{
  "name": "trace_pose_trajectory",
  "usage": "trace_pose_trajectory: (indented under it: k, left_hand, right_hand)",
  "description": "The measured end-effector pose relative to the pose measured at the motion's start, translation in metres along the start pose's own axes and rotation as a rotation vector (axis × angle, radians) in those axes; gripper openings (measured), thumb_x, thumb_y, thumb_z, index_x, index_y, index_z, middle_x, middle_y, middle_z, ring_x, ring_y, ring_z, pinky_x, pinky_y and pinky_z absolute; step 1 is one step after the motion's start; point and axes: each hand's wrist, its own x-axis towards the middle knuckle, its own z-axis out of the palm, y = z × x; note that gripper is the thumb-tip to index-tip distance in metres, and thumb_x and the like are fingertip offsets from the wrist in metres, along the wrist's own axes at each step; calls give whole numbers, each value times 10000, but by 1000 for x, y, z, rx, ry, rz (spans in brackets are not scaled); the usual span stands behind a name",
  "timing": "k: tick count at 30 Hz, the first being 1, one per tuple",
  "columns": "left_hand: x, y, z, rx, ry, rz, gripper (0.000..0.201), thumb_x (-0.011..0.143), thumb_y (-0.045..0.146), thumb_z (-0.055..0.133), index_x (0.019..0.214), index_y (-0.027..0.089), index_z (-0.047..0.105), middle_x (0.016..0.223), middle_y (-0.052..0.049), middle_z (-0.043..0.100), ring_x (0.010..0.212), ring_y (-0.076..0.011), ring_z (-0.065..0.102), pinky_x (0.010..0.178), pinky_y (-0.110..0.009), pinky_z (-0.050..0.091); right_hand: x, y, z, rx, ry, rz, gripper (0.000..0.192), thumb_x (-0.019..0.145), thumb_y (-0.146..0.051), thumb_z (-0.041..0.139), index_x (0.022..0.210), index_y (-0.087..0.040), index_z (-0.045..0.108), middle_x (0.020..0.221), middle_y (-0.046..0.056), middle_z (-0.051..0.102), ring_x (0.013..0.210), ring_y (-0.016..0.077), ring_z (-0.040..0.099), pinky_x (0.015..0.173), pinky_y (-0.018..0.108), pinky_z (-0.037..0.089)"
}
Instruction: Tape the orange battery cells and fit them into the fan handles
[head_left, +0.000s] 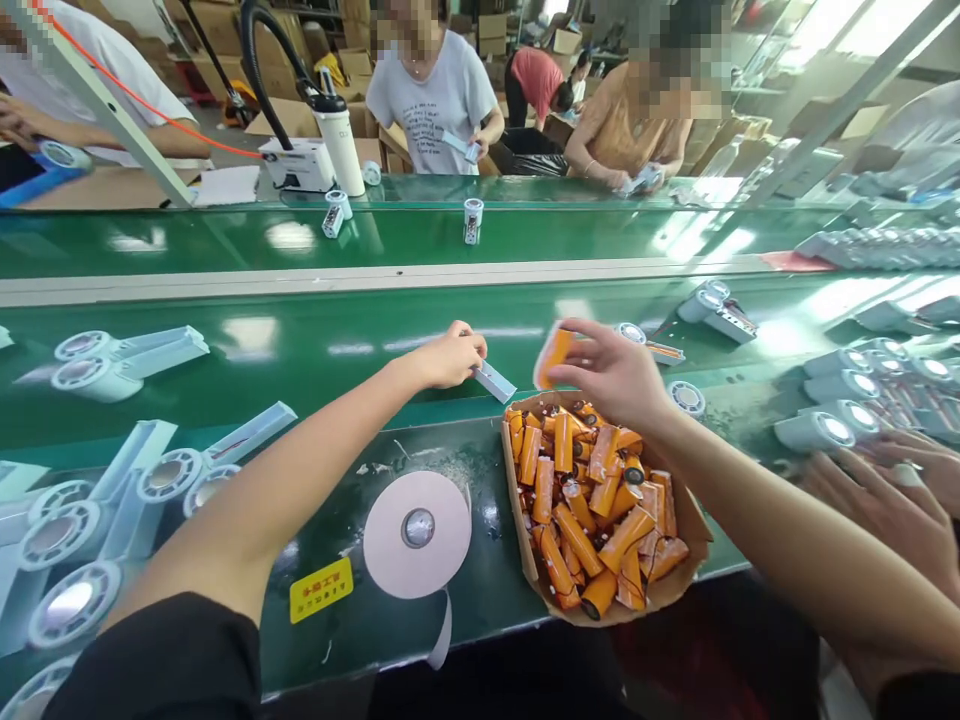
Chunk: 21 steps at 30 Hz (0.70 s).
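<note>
My left hand (448, 358) is closed around a pale blue fan part (495, 381) and reaches over the green conveyor belt (315, 345). Just to its right, my right hand (611, 372) pinches an orange battery cell (553, 356) above a cardboard tray (679, 590). The tray holds several orange battery cells (592, 510) with wires. A roll of white tape (417, 535) lies in front of my left arm, next to a yellow label (321, 589).
Several pale blue handheld fans lie at left (127, 355) and at right (840, 400). Another person's hands (892, 490) work at the right edge. Three people stand across the belt, handling parts. A white device with a black hose (300, 160) sits behind the far belt.
</note>
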Motion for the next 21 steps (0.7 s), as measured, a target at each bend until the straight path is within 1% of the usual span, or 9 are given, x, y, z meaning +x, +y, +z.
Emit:
trace_pose_trajectory:
  k: [2, 5, 6, 8, 11, 13, 16, 19, 21]
  left_hand:
    - [2, -8, 3, -56, -11, -20, 198, 933, 254, 640, 988, 258, 830, 1414, -44, 655, 1403, -295, 398, 1233, -424, 341]
    - [0, -17, 3, -218, -23, -53, 170, 895, 296, 686, 963, 255, 836, 1538, -28, 580, 1465, -304, 368, 1277, -432, 268]
    - [-1, -18, 4, -276, -16, -53, 160, 877, 303, 702, 945, 254, 838, 1543, -29, 577, 1460, -299, 395, 1273, -418, 277]
    - [-2, -19, 5, -385, 11, -48, 140, 836, 314, 728, 900, 251, 836, 1512, -35, 601, 1393, -276, 501, 1227, -367, 343]
    - [0, -16, 4, -556, 14, -25, 137, 787, 340, 739, 832, 235, 814, 1449, -22, 655, 1225, -218, 636, 1107, -283, 438]
    - [3, -14, 3, -629, 29, -27, 148, 766, 346, 724, 805, 226, 801, 1378, -7, 708, 1140, -193, 669, 1014, -244, 470]
    - [9, -8, 2, -639, 96, -101, 183, 764, 343, 677, 820, 226, 807, 1108, -1, 795, 995, -192, 684, 874, -251, 477]
    - [15, -1, 3, -626, 157, -193, 248, 764, 349, 649, 890, 236, 830, 850, -2, 773, 863, -207, 668, 758, -291, 442]
    - [18, 3, 4, -626, 190, -243, 267, 738, 332, 652, 906, 241, 839, 786, -6, 754, 829, -213, 658, 721, -303, 419]
  right_hand:
    - [23, 11, 11, -109, -89, 33, 576, 739, -345, 883, 1279, -219, 724, 945, 49, 830, 872, 241, 802, 883, 437, 658]
    - [44, 24, 22, -301, -143, 27, 468, 775, -276, 843, 1232, -232, 752, 891, 25, 829, 837, 212, 793, 884, 400, 643]
    - [47, 27, 24, -365, -148, 22, 443, 792, -258, 824, 1229, -238, 755, 875, 16, 826, 817, 200, 787, 867, 381, 640]
    - [50, 31, 28, -461, -154, 17, 434, 824, -246, 792, 1256, -244, 748, 866, 6, 823, 792, 184, 778, 832, 347, 632]
    - [47, 30, 30, -501, -158, 12, 442, 843, -256, 773, 1282, -243, 731, 874, 2, 823, 786, 175, 771, 805, 315, 613]
    - [45, 27, 32, -521, -161, 11, 435, 844, -273, 774, 1276, -245, 730, 871, -1, 821, 766, 170, 759, 781, 301, 599]
    - [42, 19, 34, -609, -180, 24, 426, 834, -287, 799, 1254, -247, 738, 827, -13, 809, 720, 161, 731, 749, 283, 565]
    - [42, 11, 38, -703, -226, 41, 435, 842, -291, 812, 1269, -269, 726, 812, -32, 808, 697, 153, 710, 751, 276, 536]
    - [41, 9, 40, -769, -258, 52, 440, 859, -291, 807, 1288, -281, 711, 812, -40, 808, 689, 153, 702, 745, 274, 518]
